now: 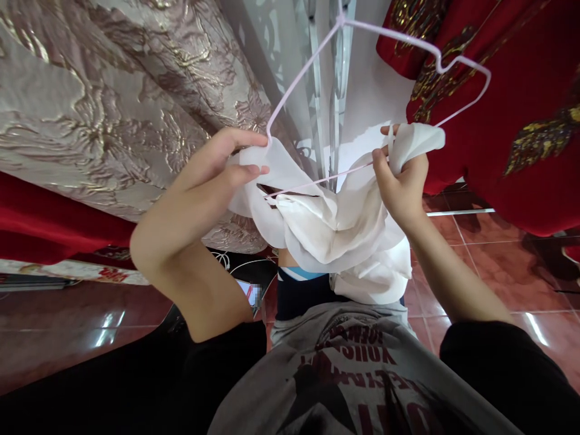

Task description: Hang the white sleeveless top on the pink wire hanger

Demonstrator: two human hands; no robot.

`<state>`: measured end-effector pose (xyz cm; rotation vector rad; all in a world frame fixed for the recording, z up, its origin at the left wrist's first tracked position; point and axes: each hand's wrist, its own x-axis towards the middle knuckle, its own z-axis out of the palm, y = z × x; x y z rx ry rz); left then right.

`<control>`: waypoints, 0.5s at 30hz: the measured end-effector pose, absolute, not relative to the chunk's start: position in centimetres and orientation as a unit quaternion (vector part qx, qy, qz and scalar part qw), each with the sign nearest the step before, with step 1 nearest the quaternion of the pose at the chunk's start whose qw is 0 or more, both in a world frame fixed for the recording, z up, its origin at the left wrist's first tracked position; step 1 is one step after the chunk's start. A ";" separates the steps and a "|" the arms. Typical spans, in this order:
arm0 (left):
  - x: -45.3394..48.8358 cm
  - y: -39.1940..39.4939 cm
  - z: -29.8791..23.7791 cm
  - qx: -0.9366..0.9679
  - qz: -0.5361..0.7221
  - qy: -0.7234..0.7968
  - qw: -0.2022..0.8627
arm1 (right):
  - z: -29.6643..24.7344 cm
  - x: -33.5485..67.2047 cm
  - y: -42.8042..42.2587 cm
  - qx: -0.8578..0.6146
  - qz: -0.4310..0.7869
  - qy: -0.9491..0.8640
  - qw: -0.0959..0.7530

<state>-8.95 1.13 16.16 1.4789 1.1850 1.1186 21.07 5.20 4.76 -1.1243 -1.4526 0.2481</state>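
Observation:
A white garment (pixel 335 229) hangs bunched in front of my chest, partly over a pale pink wire hanger (pixel 399 36). My left hand (pixel 203 187) pinches one edge of the white cloth where it meets the hanger's left corner. My right hand (pixel 401 175) is closed on the other edge of the cloth together with the hanger's lower bar. The hanger's hook runs out of view at the top.
A gold-and-beige brocade fabric (pixel 99 103) hangs at the left. A red embroidered garment (pixel 512 109) hangs at the right. A metal rack pole (pixel 338 84) stands behind the hanger. Glossy red floor tiles (pixel 489 266) lie below, with a phone (pixel 251 293) near my left arm.

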 end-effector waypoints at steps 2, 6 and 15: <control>-8.5 1.6 15.6 0.611 0.471 0.475 0.422 | 4.5 20.8 5.2 -0.497 0.110 -0.624 0.593; -6.5 3.4 15.2 0.590 0.562 0.437 0.380 | 4.0 19.6 4.7 -0.497 0.152 -0.618 0.590; -5.8 6.1 14.3 0.718 0.507 0.392 0.269 | 6.4 21.0 3.7 -0.465 0.234 -0.669 0.530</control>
